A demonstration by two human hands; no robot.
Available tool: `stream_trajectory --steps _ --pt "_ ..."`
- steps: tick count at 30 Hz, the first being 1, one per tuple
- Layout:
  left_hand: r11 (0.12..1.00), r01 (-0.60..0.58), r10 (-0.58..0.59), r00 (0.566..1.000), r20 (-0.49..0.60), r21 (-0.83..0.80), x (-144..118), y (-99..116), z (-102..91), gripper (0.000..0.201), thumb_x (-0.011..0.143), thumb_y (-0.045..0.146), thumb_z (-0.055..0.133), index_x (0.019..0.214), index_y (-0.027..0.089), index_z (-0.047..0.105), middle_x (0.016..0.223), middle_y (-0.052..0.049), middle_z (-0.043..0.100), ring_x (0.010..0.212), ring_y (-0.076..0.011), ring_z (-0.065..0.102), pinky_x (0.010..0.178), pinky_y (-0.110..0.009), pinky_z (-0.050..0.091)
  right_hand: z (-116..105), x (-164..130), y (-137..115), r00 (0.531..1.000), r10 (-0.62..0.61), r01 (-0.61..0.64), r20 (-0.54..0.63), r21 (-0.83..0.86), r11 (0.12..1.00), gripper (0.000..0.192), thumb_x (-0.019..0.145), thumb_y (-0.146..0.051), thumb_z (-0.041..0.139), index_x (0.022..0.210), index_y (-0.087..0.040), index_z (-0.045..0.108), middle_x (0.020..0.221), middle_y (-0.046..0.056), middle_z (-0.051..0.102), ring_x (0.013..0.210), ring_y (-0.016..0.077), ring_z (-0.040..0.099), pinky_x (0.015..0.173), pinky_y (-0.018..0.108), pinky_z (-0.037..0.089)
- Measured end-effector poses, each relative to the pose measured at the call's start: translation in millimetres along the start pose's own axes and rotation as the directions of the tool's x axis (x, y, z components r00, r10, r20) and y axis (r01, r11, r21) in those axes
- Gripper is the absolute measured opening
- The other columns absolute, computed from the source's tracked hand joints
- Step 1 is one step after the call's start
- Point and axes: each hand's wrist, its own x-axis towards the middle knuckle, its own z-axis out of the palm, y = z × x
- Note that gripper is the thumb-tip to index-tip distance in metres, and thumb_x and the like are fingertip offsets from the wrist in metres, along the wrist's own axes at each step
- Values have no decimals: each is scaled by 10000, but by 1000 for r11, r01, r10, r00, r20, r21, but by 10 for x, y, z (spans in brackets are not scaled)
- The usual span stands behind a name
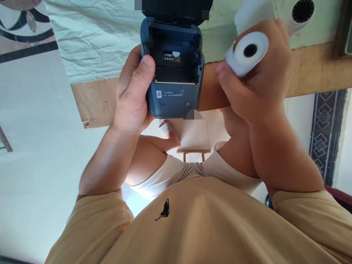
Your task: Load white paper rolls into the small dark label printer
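A dark blue label printer is gripped along its left side by my left hand, thumb on the casing edge. Its black lid is flipped up at the top of the view, and the paper bay inside holds no roll. To the right of the printer, my right hand is wrapped round a small white paper roll, whose end with a dark core hole faces me. The roll and the printer are apart.
A pale green cloth covers the wooden table, whose bare front edge shows. Behind my right hand stand a white cylinder with a dark round end and another white object. A small wooden stool shows below.
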Motion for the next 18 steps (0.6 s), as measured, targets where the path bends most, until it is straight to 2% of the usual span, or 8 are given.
stream_trajectory --steps 2,4,8,11,14,18 --pt "1000 -14 14 1000 -3 7 -12 5 24 308 887 391 495 1017 112 490 1099 -85 642 1129 -238 607 888 -342 505 -38 1 14 997 -77 79 21 -120 990 400 781 -487 557 909 -110 597 874 82 555 899 162 520 816 372 459" --pt "1000 -14 14 1000 2 16 -16 9 20 325 882 400 509 1026 109 490 1112 -85 639 1132 -237 604 884 -335 503 -66 1 13 994 -89 96 62 -117 989 433 789 -484 556 1006 -111 580 955 83 567 927 154 530 834 356 470" --pt "999 -1 1 1000 7 32 -8 16 -18 345 874 406 527 1041 105 508 1118 -83 641 1059 -213 628 817 -299 501 -72 -11 16 988 -53 68 143 -102 992 433 788 -311 576 1179 -160 467 1149 36 528 993 102 538 856 275 488" --pt "999 -1 1 1000 -4 33 2 2 -29 352 865 411 536 1041 107 517 1122 -99 637 1000 -197 633 726 -267 481 -51 -31 24 987 -28 38 160 -56 998 508 759 -254 593 1231 -206 413 1172 13 530 969 92 567 830 266 499" --pt "1000 -16 17 1000 -14 22 13 -34 -28 362 876 454 482 1005 120 539 1096 -113 643 891 -164 631 662 -248 450 -43 -45 21 993 -97 94 68 42 995 501 739 -234 576 1211 -159 425 1160 55 535 1056 121 552 910 288 497" --pt "1000 -27 27 999 -28 1 16 -68 -24 421 893 492 392 1020 119 543 1040 -120 645 809 -144 609 641 -238 423 -63 -45 5 978 -192 196 -75 52 979 354 779 -256 511 1090 -88 516 1062 111 553 971 141 536 877 315 484"
